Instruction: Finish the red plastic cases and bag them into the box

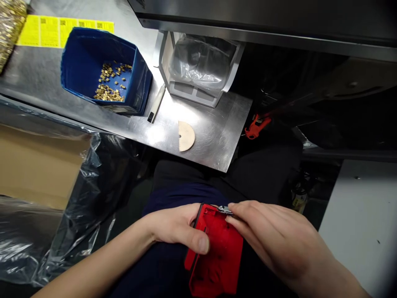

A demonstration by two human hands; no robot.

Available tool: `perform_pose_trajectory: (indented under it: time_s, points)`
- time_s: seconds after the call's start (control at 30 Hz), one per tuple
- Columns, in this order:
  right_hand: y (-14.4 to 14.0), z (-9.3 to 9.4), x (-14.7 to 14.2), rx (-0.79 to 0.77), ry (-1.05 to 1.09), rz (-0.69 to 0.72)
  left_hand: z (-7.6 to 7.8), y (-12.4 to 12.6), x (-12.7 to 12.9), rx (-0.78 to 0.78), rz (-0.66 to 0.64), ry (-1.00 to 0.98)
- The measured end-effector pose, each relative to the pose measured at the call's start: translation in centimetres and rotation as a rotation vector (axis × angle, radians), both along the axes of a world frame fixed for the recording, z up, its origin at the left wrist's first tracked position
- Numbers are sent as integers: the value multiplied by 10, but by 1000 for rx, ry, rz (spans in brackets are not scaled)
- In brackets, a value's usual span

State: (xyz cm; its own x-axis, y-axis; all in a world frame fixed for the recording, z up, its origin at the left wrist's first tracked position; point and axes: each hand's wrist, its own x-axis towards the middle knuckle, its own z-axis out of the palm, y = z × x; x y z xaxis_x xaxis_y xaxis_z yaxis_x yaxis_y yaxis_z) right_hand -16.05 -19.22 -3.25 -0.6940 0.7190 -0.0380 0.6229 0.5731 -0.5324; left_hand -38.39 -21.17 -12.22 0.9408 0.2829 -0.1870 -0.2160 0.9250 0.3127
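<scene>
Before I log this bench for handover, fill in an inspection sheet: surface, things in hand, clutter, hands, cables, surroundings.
Surface: shiny metal tabletop, lightly scratched.
Things in hand: hollow red part; small metal piece at its upper edge.
Clutter: blue bin holding brass-coloured pieces; pale half-disc; slim pale tool; grey bin with clear plastic bag; yellow labels.
Hands: left hand grips the red part; right hand pinches the metal piece.
Cables: dark loops at right, possibly cables; too dim to confirm.
Surroundings: cardboard and plastic sheeting at left; orange-red object beyond the tabletop's edge; pale panel at right.

Left fingers (198, 242) obstruct one side of the red case (231, 244), middle open.
</scene>
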Motion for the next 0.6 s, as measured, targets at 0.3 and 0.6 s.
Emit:
perform_pose_trajectory:
  time_s: [0.3, 0.6]
  points:
    - [-10, -11, -16, 8, 34, 17, 2, 2, 3, 49, 30, -10]
    - [-11, -11, -15, 15, 23, 36, 4, 4, 3, 77, 32, -16]
